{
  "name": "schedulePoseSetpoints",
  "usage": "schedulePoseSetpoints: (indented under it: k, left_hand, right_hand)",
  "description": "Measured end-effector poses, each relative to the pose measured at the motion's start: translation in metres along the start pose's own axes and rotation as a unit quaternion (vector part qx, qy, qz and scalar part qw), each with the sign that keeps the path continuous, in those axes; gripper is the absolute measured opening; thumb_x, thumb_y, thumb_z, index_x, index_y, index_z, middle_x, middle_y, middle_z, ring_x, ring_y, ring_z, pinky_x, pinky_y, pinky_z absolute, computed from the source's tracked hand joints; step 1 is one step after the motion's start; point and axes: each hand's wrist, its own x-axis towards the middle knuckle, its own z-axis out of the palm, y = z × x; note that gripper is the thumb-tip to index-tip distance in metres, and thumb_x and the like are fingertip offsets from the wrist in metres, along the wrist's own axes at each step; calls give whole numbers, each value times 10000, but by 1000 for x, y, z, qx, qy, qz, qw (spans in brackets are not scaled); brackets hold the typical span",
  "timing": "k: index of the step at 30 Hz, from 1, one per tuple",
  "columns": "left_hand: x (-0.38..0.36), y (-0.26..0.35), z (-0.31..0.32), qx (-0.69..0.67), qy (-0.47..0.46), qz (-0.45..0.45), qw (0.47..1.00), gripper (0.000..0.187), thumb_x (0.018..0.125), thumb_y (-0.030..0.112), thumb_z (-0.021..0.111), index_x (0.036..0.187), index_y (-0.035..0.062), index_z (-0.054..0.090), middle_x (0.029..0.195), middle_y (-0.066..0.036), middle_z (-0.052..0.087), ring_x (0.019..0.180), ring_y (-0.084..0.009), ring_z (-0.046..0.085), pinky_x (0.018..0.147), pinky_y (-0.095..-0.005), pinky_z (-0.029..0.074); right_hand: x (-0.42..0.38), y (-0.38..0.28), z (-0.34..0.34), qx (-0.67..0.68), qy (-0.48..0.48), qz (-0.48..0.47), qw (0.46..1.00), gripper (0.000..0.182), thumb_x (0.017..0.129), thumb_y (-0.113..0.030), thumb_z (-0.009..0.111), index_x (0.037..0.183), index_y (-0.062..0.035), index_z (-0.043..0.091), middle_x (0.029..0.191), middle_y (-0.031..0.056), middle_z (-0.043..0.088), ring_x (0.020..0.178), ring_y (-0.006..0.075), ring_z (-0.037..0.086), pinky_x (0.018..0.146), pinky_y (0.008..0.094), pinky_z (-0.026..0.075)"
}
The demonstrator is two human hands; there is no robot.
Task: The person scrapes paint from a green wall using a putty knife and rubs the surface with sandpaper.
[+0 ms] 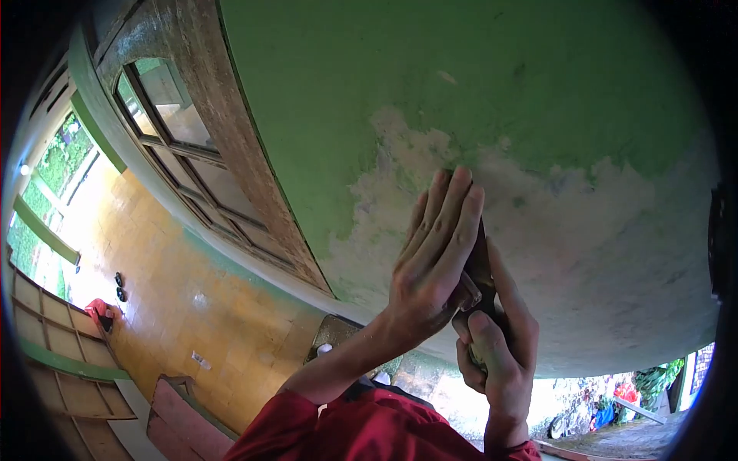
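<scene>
A dark flat hand tool (478, 265) lies against the wall (569, 207), mostly hidden behind my hands. My left hand (434, 257) rests on its upper part with the fingers stretched out and side by side, pointing up the wall. Lower down, my right hand (503, 342) is closed round the tool's lower end, and its index finger reaches up along the edge. Under and about both hands the wall is a pale, bare patch (561, 203) with ragged borders, while green paint (461, 54) covers the part above.
A worn wooden frame with window panes (184, 146) stands to the left. Yellow floor tiles (231, 323) stretch beyond it, with dark sandals (120, 286), a red cloth (98, 311) and a pinkish bench-like piece (181, 422). At lower right are plants (659, 384) and a blue item (605, 415).
</scene>
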Motion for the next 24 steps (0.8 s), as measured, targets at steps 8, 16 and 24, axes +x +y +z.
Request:
schedulePoseSetpoints:
  k: [8, 16, 24]
  left_hand:
    - [-6, -3, -2, 1, -16, -5, 1000, 557, 860, 85, 610, 1373, -83, 472, 1461, -279, 411, 1369, -425, 390, 1110, -518, 328]
    - [3, 1, -5, -1, -3, -7, 1000, 519, 865, 50, 582, 1356, -89, 490, 1442, -284, 434, 1358, -439, 401, 1100, -521, 339]
    - [-10, 0, -10, -3, -43, -22, 999, 488, 877, 71, 563, 1336, -88, 514, 1438, -276, 445, 1357, -421, 413, 1093, -520, 347]
  right_hand:
    - [2, 1, 7, 9, 23, 40, 999, 654, 879, -73, 412, 1501, 56, 259, 1126, 158, 628, 527, 26, 429, 465, 200, 348]
    - [3, 9, 16, 23, 94, 5, 995, 720, 818, -142, 459, 1486, 66, 290, 981, 158, 654, 450, 16, 375, 388, 194, 282]
    - [-8, 18, 9, 24, 72, 59, 995, 737, 822, -182, 469, 1484, 79, 278, 1013, 162, 650, 469, 23, 402, 395, 194, 296]
